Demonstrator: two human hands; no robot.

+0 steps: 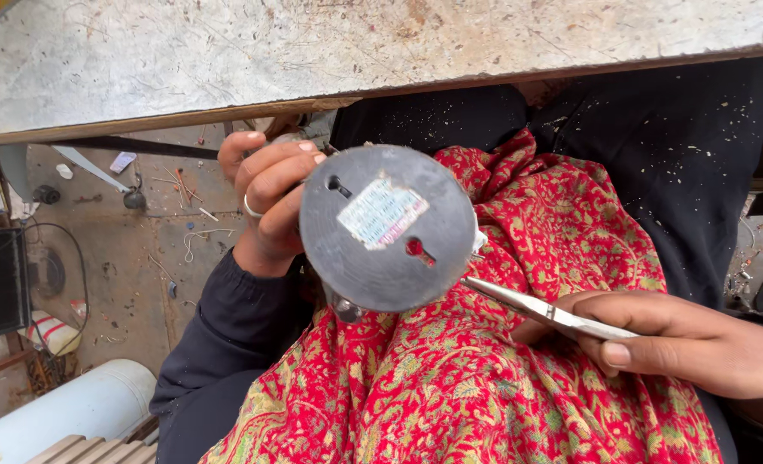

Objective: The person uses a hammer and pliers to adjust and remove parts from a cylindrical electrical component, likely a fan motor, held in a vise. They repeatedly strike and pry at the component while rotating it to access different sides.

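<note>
Single head view, steeply downward, close over the lap

Worn, scratched bench top [338, 43] spans the frame from ten to two o'clock, grey with rust-brown stains, its front edge a wooden strip. Concrete floor [132, 258] at nine o'clock carries wire offcuts [199, 236], a white scrap [124, 161] and a white cylinder [72, 408] at eight o'clock

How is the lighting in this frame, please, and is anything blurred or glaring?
Head view: soft, even daylight; the round grey disc and metal tool are sharp, with mild shine on the tool; the right hand casts no hard shadow; the bench edge bows slightly.
</note>
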